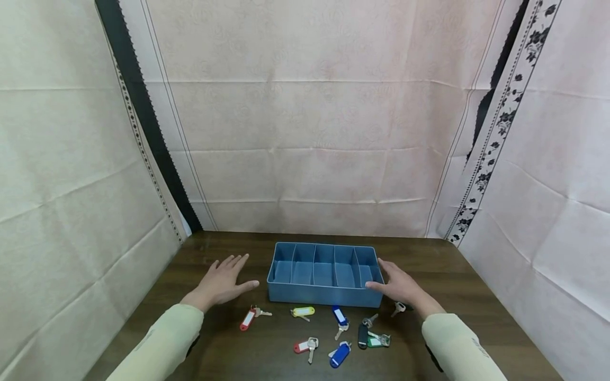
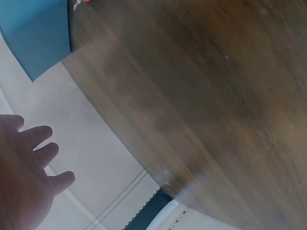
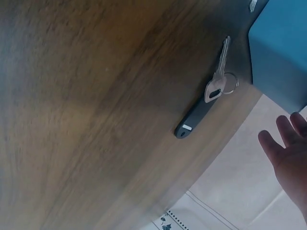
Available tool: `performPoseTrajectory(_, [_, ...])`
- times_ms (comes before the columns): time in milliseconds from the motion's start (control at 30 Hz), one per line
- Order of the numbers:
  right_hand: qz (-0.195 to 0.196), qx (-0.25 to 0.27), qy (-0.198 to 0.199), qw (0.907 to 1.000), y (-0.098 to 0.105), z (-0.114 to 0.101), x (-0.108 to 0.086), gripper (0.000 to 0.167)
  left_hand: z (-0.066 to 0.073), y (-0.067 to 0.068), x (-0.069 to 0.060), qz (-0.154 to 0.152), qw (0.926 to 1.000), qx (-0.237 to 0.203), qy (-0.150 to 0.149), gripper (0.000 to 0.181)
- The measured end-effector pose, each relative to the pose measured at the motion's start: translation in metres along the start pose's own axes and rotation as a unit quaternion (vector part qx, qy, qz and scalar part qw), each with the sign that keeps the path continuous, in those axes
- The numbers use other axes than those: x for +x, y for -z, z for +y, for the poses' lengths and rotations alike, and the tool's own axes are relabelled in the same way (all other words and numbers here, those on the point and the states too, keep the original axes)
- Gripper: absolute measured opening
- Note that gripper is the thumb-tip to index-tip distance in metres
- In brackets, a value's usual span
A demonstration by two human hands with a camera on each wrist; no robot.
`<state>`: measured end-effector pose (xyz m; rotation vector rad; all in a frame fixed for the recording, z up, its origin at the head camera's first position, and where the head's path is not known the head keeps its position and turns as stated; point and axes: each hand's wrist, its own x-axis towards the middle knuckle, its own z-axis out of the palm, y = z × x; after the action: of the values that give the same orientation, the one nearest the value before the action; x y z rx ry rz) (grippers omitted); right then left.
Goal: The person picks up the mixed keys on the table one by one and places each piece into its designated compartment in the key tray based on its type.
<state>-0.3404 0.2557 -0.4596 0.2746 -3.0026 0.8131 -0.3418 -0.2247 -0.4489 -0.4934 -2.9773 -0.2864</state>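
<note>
A blue plastic organizer box (image 1: 324,296) with several side-by-side compartments sits on the table. My left hand (image 1: 220,283) is spread with straight fingers to the left of the box, apart from it. At the box's right end is my right hand (image 1: 402,286), its fingers extended; whether it touches the wall cannot be told. In front of the box lie keys with coloured tags: red (image 1: 247,320), yellow (image 1: 303,311), blue (image 1: 340,316), black (image 1: 362,336), green (image 1: 375,342), another red (image 1: 301,347) and another blue (image 1: 340,355). The right wrist view shows a key with a black tag (image 3: 194,115) near the box.
The brown wooden table (image 1: 229,354) has rounded far corners. Pale cloth (image 1: 310,116) hangs behind it and on both sides, with a floral border (image 1: 505,119) at the right and a dark strip (image 1: 150,116) at the left.
</note>
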Motion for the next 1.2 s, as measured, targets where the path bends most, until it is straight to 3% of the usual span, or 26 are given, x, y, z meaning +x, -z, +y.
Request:
performPoseTrajectory(400, [-0.008,0.029,-0.021,0.9993,-0.006,0.000,0.000,0.102,0.003,-0.002,-0.007,-0.017,0.9987,-0.048,-0.004,0.094])
performPoseTrajectory(867, [-0.031,0.094,-0.033,0.9946,-0.009,0.003,-0.002,0.099,-0.001,-0.025,-0.025,-0.045,0.9937,-0.101,0.016,0.076])
performPoseTrajectory(1100, [-0.026,0.095,-0.032,0.9947,-0.008,0.002,-0.001,0.100,0.001,-0.035,-0.028,-0.058,0.9875,-0.141,0.039,0.066])
performPoseTrajectory(1200, [-0.024,0.097,-0.034,0.9944,-0.008,0.001,-0.001,0.103,0.000,-0.039,-0.027,-0.058,0.9861,-0.152,0.035,0.063])
